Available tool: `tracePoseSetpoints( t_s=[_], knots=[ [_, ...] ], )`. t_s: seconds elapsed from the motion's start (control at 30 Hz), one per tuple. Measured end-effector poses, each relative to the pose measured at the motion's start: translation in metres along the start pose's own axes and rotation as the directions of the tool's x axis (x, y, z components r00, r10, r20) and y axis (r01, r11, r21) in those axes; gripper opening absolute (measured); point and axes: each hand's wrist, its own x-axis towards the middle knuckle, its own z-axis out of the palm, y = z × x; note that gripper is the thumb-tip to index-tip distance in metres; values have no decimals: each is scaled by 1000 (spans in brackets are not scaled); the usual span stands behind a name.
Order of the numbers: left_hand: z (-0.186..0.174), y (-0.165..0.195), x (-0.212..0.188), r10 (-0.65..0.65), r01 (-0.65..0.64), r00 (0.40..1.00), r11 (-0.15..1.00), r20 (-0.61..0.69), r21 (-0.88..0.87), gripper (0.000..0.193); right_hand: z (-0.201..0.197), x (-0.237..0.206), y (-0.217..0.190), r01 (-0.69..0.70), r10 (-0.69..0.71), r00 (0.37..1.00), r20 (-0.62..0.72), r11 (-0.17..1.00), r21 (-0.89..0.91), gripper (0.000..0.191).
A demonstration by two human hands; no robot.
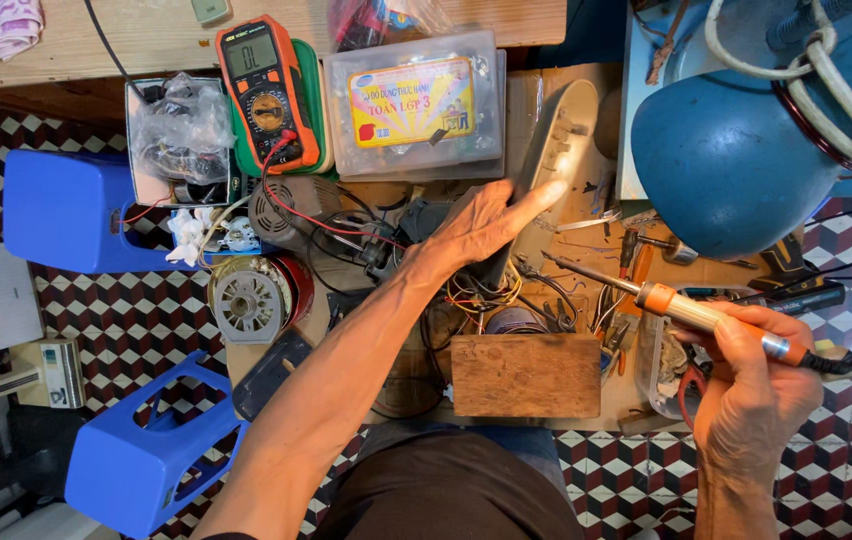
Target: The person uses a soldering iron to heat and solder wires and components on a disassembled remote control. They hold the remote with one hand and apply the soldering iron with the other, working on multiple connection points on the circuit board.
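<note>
Gripping the soldering iron [706,315] pen-style in your right hand [751,385], fingers pinched on its orange handle, you hold its tip above the cluttered bench [536,100]. Your left hand [481,225], fingers spread flat, steadies a grey plastic housing [561,140] beside the tangled wires [481,295], near the multimeter [266,90].

The floor [136,320] is tiled in a cube pattern of dark red, black and white. Two blue plastic stools stand on it at the left, one upright [61,210], one tipped on its side [141,460]. A pale wooden bench top [126,45] runs along the far edge. A big blue gas cylinder [746,150] fills the right corner.
</note>
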Motion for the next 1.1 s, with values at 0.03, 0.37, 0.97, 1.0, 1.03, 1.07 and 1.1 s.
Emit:
tracePoseSetpoints(
  t_s=[0.03,0.37,0.97,1.0,1.03,1.07,1.1],
  knots=[
    [7,1,9,-155,155,988,988,-6,-22,75,-1,3,1,0,0,1000,16,1000,-5,9],
    [1,14,2,-163,169,986,944,45,-283,78,1,18,3,0,19,991,134,990,-140,11],
    [3,18,8,-341,341,940,937,15,-77,76,18,26,-6,74,6,974,228,936,-344,10],
    [3,19,7,-342,342,940,936,16,-81,76,18,25,-7,49,21,978,209,945,-324,10],
    [3,20,8,-341,341,940,936,13,-84,75,20,24,-7,26,34,981,192,953,-302,11],
    [3,20,7,-342,341,940,936,12,-87,75,22,22,-6,2,49,983,175,960,-280,12],
    [2,20,7,-351,351,936,933,10,-79,75,23,20,-6,-6,52,985,162,962,-272,12]
  ],
)
